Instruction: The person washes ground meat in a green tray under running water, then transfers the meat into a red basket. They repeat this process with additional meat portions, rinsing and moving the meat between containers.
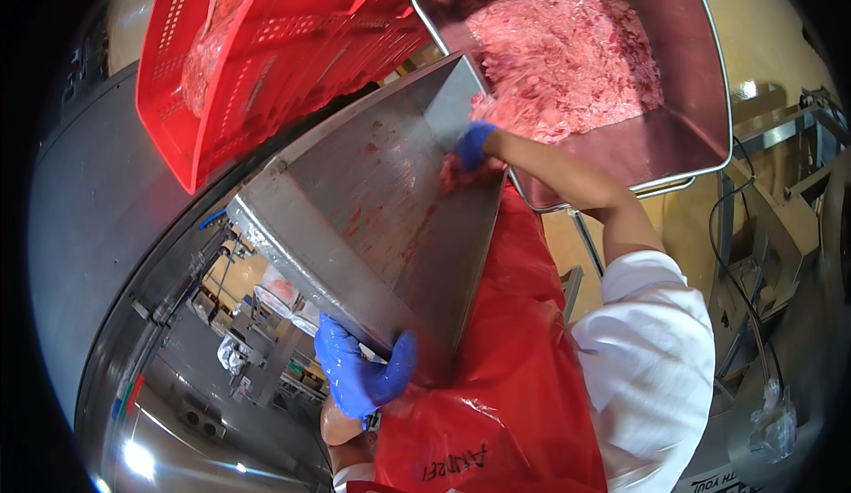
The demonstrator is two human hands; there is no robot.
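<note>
A deep metal tray (pixel 355 218) is tilted in front of me, its far end against the rim of a large metal tub (pixel 683 152). Smears of meat streak the tray's inside. My left hand (pixel 363 371), in a blue glove, grips the tray's near edge, thumb apart from the fingers. Inside the tray's far end is my right hand (pixel 475 145), also blue-gloved and blurred by motion. It touches a clump of ground meat (pixel 463 176), and its fingers are mostly hidden. A pile of pink ground meat (pixel 572 58) lies in the tub, blurred near the tray.
Tilted red perforated crates (pixel 292 41) stand at the far left, with meat in one. A metal frame (pixel 784 138) and a hanging cable (pixel 729 227) are at the right. My red apron (pixel 514 316) lies close against the tray.
</note>
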